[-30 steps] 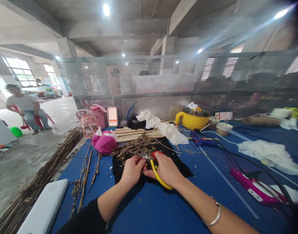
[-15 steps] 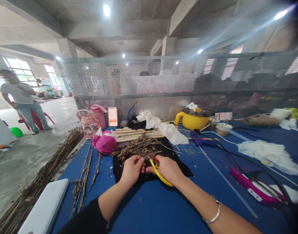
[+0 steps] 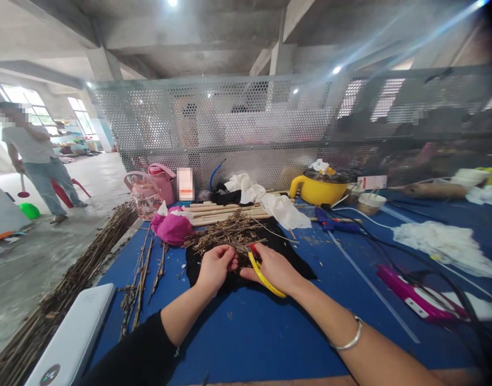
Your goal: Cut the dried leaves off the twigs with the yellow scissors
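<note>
My right hand (image 3: pixel 270 268) is closed round yellow-handled scissors (image 3: pixel 263 276), whose dark blades point left toward my other hand. My left hand (image 3: pixel 217 265) is pinched, its fingertips close to the blades; whatever they hold is too small to make out. Both hands are over a black cloth (image 3: pixel 298 260) on the blue table (image 3: pixel 238 332). Just beyond them, a pile of dry brown twigs (image 3: pixel 225 230) lies on the cloth, in front of several pale wooden sticks (image 3: pixel 206 214).
Left of the cloth lie a magenta cloth (image 3: pixel 171 228), loose stems (image 3: pixel 139 279) and a white power bank (image 3: pixel 73 332). Behind stand a pink bottle (image 3: pixel 143 198) and yellow pot (image 3: pixel 324 188). A glue gun (image 3: pixel 336 222) and magenta power strip (image 3: pixel 415 300) are right. A person (image 3: pixel 37 155) stands far left.
The view has tilted down slightly, so the table sits higher in the picture. My right hand has shifted a little on the scissors. The person at far left has changed stance.
</note>
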Demonstrator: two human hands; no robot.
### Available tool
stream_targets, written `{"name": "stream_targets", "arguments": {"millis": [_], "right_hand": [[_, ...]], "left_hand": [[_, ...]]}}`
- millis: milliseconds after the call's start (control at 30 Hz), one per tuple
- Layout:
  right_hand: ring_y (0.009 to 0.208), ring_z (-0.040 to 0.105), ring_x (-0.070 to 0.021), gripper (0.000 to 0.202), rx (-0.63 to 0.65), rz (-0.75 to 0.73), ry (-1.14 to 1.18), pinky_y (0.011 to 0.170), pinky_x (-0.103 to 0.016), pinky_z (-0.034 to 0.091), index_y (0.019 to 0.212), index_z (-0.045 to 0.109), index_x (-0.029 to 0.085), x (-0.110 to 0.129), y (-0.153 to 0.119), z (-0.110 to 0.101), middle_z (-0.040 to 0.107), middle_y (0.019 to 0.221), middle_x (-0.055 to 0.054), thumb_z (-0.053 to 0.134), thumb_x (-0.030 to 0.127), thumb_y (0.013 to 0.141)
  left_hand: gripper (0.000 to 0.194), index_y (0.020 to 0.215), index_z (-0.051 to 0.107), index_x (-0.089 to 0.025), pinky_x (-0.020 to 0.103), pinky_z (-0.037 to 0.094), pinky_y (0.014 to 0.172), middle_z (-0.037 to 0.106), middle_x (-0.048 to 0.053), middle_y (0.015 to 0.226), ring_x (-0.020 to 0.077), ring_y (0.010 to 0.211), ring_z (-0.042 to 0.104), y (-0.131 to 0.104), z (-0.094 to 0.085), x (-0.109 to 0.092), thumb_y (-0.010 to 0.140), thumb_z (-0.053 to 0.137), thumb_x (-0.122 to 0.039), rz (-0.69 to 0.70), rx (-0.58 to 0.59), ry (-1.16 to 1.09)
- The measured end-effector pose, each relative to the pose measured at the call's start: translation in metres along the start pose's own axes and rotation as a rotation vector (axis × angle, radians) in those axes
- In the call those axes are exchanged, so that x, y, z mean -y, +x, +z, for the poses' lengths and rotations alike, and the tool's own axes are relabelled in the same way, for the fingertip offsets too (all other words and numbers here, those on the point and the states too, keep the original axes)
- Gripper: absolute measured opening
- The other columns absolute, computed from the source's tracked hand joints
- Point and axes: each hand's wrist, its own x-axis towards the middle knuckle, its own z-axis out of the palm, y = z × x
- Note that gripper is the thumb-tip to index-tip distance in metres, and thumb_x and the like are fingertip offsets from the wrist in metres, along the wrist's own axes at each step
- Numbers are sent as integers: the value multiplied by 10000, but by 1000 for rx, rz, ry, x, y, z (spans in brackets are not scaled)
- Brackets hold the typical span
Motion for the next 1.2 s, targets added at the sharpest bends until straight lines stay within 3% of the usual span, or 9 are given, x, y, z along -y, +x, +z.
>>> {"name": "stream_targets", "arguments": {"millis": [200,500,767,867,1000,1100,1200], "right_hand": [[829,590,-222,566,-31,-23,-86,657,-272,380,963,526,176,0,-1,1,617,932,-97,587,640,646],[722,629,-253,564,32,133,-260,551,-272,351,848,550,199,7,-1,-2,655,754,-79,510,721,639],[682,620,-232,493,64,175,-206,513,-254,324,763,560,210,6,1,-2,651,725,-74,523,689,651],[656,600,-209,420,-17,196,-146,518,-250,327,735,545,215,4,3,0,639,706,-52,519,632,692],[576,527,-148,338,-162,144,83,517,-232,349,661,468,209,2,9,5,570,625,-3,529,537,721],[541,479,-122,285,-200,94,297,498,-216,367,663,431,212,6,11,7,529,598,22,549,465,716],[541,481,-119,237,-221,76,405,500,-216,390,677,428,214,12,12,8,536,610,24,568,404,696]], "left_hand": [[313,652,594,-116,200,423,507,557,-10,579,70,489,486,-2,1,4,610,672,-416,46,49,136],[279,595,565,-141,209,390,476,536,-11,507,92,460,472,4,-7,10,704,569,-398,133,21,376],[267,647,601,-142,208,402,468,533,-13,509,92,450,471,7,-9,16,705,575,-401,103,11,366],[263,680,619,-143,213,408,471,552,-8,516,101,456,492,6,-8,12,709,577,-402,113,-23,362],[219,707,670,-155,228,407,515,627,22,579,130,516,536,0,-7,6,727,569,-348,288,-34,579],[193,762,706,-183,250,425,633,692,51,724,162,638,591,-5,-6,3,754,543,-286,466,29,770],[205,816,714,-205,263,419,682,703,61,788,181,697,605,-8,-5,1,764,517,-230,542,102,888]]}}
